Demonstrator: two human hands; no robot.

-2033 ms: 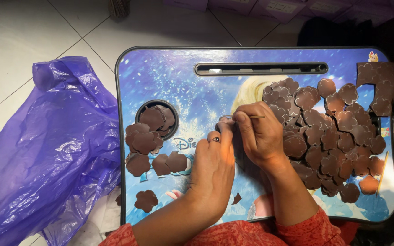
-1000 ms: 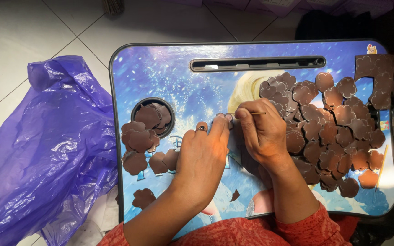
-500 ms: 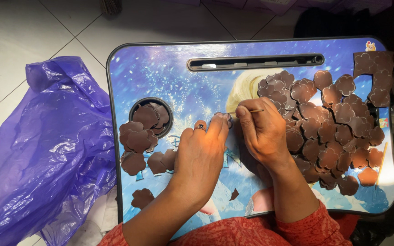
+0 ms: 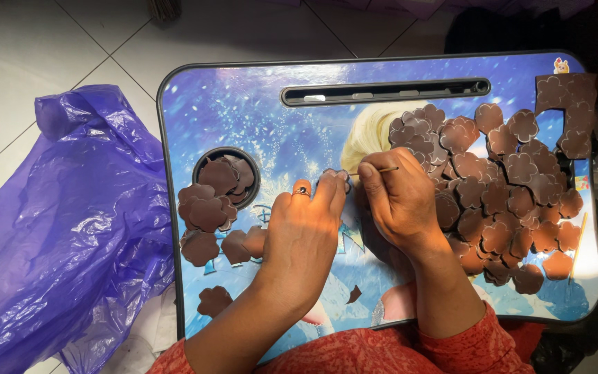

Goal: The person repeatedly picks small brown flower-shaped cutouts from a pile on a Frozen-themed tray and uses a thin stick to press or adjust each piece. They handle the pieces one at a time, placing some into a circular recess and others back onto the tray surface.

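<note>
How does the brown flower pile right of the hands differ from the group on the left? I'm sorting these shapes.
The right pile is much larger and densely overlapped; the left group holds only a few pieces, loosely spread. The right pile lies wholly on the flat tray top; some of the left group sit in the round cup recess. Both are the same brown, scalloped flower cutouts.

Bench (image 4: 243,104) upper left and upper centre bare: open passage. Right half blocked by heap of brown flower cutouts (image 4: 500,187). Left edge crowded by cup hole (image 4: 226,176), loose cutouts (image 4: 205,211); purple bag (image 4: 70,228) beyond.
</note>
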